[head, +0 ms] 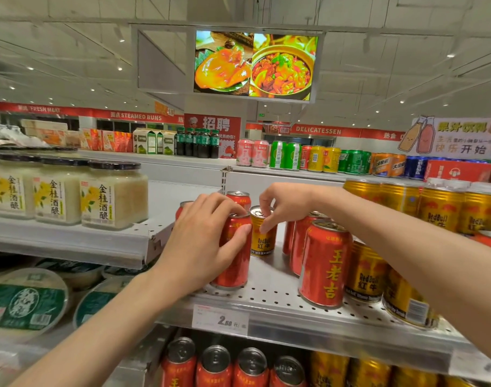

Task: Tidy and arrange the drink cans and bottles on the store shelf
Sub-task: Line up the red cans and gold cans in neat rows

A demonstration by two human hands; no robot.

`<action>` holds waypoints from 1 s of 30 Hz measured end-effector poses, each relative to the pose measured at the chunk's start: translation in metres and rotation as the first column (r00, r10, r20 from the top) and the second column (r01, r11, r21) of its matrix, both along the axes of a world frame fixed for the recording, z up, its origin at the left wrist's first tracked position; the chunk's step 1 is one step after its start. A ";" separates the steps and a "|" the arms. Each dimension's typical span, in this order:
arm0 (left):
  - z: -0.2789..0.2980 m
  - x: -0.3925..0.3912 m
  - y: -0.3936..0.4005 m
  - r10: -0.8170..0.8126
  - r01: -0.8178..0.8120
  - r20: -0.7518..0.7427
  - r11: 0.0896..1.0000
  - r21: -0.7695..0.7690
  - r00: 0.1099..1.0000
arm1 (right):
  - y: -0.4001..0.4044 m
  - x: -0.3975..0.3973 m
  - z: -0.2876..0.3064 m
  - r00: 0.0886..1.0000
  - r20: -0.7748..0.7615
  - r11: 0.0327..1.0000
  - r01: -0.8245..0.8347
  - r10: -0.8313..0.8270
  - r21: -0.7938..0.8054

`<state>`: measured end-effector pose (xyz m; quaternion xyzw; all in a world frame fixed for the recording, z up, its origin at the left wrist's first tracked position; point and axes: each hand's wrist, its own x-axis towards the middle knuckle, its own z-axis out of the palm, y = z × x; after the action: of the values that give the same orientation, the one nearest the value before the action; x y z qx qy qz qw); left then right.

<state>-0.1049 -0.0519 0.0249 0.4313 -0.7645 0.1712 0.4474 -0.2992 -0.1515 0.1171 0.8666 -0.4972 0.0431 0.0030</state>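
Note:
On the perforated metal shelf [269,296] my left hand [202,241] grips a red herbal-tea can [234,268] near the front left. Just behind it my right hand [283,202] pinches the top rim of a small gold Red Bull can [262,243]. Two more red cans [238,197] stand behind my left hand, one mostly hidden. A large red can [324,265] stands upright at the front right, with other red cans [301,244] behind it and gold Red Bull cans [365,272] to its right.
Jars of rice wine [113,196] fill the left shelf. More gold cans [439,208] stand at the back right. Red and gold cans [215,367] line the shelf below. A price tag [220,319] hangs on the shelf edge. Round tubs [26,303] lie lower left.

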 end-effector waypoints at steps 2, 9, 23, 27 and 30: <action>0.001 -0.001 0.001 0.002 -0.002 0.001 1.000 0.006 1.000 | 0.006 -0.004 0.001 0.999 0.046 1.000 -0.009 0.010 -0.014; 0.003 -0.003 0.005 0.001 -0.001 -0.014 0.999 0.036 1.000 | 0.039 -0.031 0.022 0.928 0.371 0.994 0.019 0.023 -0.111; 0.016 -0.040 0.023 -0.157 0.164 -0.105 0.984 0.063 0.982 | 0.150 -0.059 0.022 0.557 0.831 0.953 0.263 -0.020 -0.154; 0.007 -0.051 0.036 -0.328 0.334 -0.196 0.943 -0.003 0.924 | 0.180 -0.061 0.006 0.468 0.882 0.953 0.287 -0.051 -0.097; -0.001 -0.059 0.046 -0.374 0.372 -0.219 0.927 -0.051 0.901 | 0.196 -0.071 -0.011 0.407 0.911 0.958 0.281 -0.067 -0.055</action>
<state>-0.1634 -0.0062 0.0240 0.2921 -0.7765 0.0355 0.5572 -0.3704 0.0449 0.1061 0.6461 -0.5020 0.5485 -0.1720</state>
